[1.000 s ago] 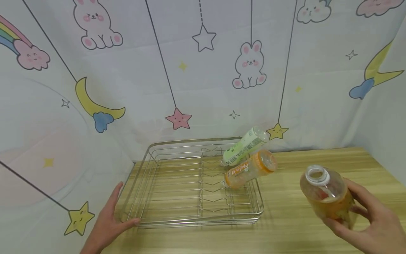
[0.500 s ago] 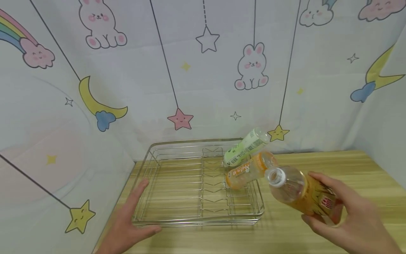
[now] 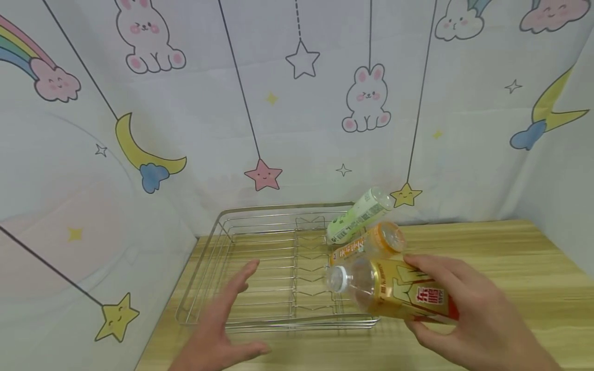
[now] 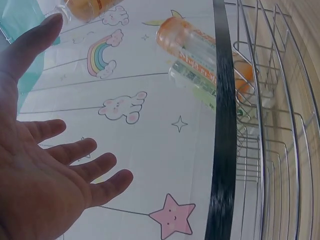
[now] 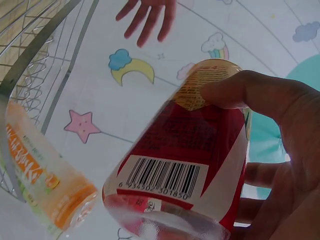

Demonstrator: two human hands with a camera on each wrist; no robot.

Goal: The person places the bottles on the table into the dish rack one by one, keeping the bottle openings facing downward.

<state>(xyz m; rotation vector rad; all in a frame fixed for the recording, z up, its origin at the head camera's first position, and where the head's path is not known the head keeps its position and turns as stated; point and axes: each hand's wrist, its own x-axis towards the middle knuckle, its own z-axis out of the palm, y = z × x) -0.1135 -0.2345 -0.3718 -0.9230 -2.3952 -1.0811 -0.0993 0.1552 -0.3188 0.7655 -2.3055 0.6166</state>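
Note:
In my right hand (image 3: 468, 314) I grip a clear plastic bottle (image 3: 399, 291) with a yellow and red label. It is tilted nearly level, its white-ringed neck pointing left over the front right of a wire dish rack (image 3: 260, 324). The right wrist view shows the bottle's barcode (image 5: 162, 177) and base, with my thumb across the label. My left hand (image 3: 220, 324) is held with fingers spread near the rack's front left, holding nothing. Two bottles lean in the rack's right side: a green-labelled bottle (image 3: 357, 216) and an orange-labelled bottle (image 3: 385, 239), partly hidden behind the held one.
The rack stands on a wood-grain table (image 3: 464, 239). A white curtain (image 3: 306, 129) printed with rabbits, stars and moons hangs behind and at both sides. The rack's upper rail (image 4: 225, 125) runs close beside my left hand in the left wrist view.
My right hand has brought the bottle left from the table's right side to the rack, tipping it toward level. My left hand has moved right from the rack's left edge.

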